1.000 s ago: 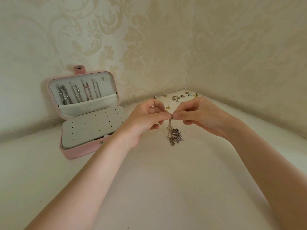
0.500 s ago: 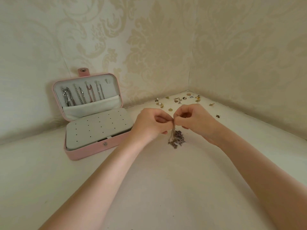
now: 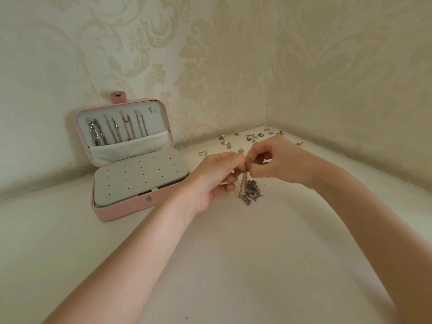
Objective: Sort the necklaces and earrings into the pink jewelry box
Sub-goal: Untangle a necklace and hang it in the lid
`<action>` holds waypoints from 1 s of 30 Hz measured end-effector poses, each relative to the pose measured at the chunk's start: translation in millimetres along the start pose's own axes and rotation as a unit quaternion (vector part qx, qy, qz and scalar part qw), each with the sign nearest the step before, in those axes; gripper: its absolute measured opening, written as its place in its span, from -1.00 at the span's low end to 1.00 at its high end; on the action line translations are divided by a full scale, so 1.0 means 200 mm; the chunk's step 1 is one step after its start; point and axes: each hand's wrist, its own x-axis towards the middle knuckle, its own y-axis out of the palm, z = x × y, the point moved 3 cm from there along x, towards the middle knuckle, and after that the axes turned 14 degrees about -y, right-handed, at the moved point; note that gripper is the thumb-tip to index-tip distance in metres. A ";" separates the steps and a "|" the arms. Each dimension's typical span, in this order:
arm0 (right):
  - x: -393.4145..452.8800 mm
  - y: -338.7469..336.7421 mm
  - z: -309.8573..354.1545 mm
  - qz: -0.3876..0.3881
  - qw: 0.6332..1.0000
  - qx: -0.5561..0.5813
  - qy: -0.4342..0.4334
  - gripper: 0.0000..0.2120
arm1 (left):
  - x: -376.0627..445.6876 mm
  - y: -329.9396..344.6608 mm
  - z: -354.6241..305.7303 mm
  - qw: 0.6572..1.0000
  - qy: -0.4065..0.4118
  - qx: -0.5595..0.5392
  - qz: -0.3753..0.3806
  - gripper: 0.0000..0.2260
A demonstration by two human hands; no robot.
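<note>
On the left of the white table (image 3: 70, 242), against the patterned wall, the pink jewelry box (image 3: 131, 208) stands open. Its upright lid (image 3: 124, 129) carries four hanging necklaces (image 3: 115, 130), silver ones to the left and a pinkish one further right, their lower ends tucked into a pale fabric pocket. The base holds a grey perforated panel (image 3: 140, 176) with rows of small holes, none visibly filled.

Right of the box, the left hand (image 3: 215, 177) has its fingers curled, thumb and forefinger pinching the top of a thin chain necklace (image 3: 249, 190). The chain hangs straight down from the pinch, and its remainder lies in a loose tangled heap on the table just below the hands.

The right hand (image 3: 278, 163) meets the left at the same spot, fingertips pinching the chain's upper end.

Behind the hands, toward the room corner, small earrings (image 3: 252, 137) lie scattered on the table, some gold, some with pearls.
</note>
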 end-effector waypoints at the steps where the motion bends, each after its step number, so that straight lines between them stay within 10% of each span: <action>1: 0.00 0.00 0.00 0.005 1.000 -0.013 -0.003 -0.95 | 0.00 0.00 0.00 1.000 0.004 -0.004 -0.007 -0.64; 12: -0.01 -0.04 -0.03 -0.034 0.999 0.009 -0.013 -0.87 | -0.01 -0.01 -0.02 0.978 0.133 0.153 -0.052 -0.84; 19: -0.01 -0.01 -0.04 -0.028 0.999 0.020 0.009 -0.89 | -0.03 0.01 -0.03 0.902 0.269 0.296 -0.163 -0.76; 24: -0.02 -0.03 -0.04 0.067 0.994 -0.079 0.022 -0.97 | -0.03 -0.04 -0.06 0.979 0.176 0.082 -0.066 -0.83; 30: -0.03 -0.07 0.00 -0.025 0.999 0.039 0.006 -0.78 | -0.04 -0.05 -0.06 0.991 0.113 0.054 -0.052 -0.87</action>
